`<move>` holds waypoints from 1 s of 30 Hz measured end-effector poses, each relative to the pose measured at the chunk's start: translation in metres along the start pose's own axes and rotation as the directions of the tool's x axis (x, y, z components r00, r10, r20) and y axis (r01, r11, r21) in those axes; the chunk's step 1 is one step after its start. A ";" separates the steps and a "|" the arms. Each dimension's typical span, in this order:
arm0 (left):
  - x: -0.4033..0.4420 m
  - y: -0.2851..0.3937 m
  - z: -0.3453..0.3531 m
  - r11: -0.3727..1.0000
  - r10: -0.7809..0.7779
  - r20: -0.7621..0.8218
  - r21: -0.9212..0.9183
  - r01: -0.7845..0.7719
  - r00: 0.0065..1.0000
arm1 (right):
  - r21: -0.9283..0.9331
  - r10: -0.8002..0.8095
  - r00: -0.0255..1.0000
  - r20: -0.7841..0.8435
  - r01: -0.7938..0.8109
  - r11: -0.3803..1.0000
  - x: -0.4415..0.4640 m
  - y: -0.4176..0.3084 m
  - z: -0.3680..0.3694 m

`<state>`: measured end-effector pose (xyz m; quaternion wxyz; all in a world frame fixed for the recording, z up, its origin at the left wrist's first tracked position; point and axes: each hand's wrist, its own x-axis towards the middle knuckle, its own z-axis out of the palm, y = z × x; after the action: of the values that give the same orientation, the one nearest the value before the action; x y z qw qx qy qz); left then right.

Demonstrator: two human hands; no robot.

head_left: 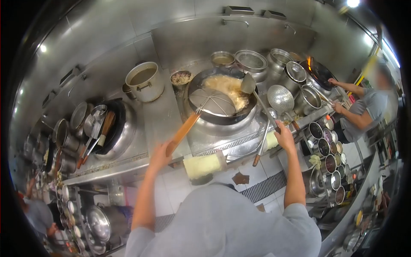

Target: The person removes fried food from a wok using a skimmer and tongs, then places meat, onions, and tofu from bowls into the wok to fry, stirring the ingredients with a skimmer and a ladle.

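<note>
My left hand (pixel 159 156) is closed around the wooden handle of a wide mesh strainer (pixel 212 103), whose round head lies over the near left part of a dark wok (pixel 196 80). Bubbling, pale golden liquid (pixel 222 81) fills the wok, with browned bits near its right side. At the right, my right hand (pixel 284 135) grips the long handle of a ladle (pixel 248 83). The ladle's bowl is at the wok's right rim, over the liquid. What lies under the strainer head is hidden.
A large pot (pixel 145 83) and a bowl of chopped food (pixel 181 78) stand left of the wok. Right of it are a perforated skimmer (pixel 281 98) and several pots. A folded cloth (pixel 203 166) hangs at the front edge. A co-worker (pixel 364 107) handles a flaming wok (pixel 317 73).
</note>
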<state>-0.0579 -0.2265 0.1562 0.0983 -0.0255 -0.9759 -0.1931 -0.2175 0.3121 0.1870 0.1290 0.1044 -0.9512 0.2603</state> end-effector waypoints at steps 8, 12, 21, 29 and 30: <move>-0.029 -0.032 0.021 0.053 -0.427 0.389 -0.891 0.452 0.816 | -0.008 0.123 0.992 0.008 -0.123 0.992 -0.014 -0.026 -0.001; -0.048 -0.008 0.027 -0.287 -0.475 0.391 -0.916 0.281 0.789 | -0.058 0.304 0.945 -0.124 -0.313 0.948 -0.010 -0.004 0.034; -0.054 0.015 0.023 -0.431 -0.331 0.449 -0.854 0.290 0.830 | -0.095 0.246 0.961 0.128 -0.235 0.967 0.002 0.066 0.069; -0.058 0.011 0.025 -0.478 -0.407 0.373 -0.865 0.154 0.833 | 0.598 0.427 0.778 0.462 -0.628 0.498 -0.074 -0.011 -0.001; -0.059 0.009 0.024 -0.479 -0.431 0.368 -0.867 0.137 0.824 | 0.572 0.418 0.764 0.492 -0.646 0.506 -0.089 -0.017 -0.012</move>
<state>-0.0039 -0.2097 0.1258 0.0623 0.2004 -0.3318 -0.9197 -0.1270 0.3160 0.1786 -0.1508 -0.1180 -0.7641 0.6160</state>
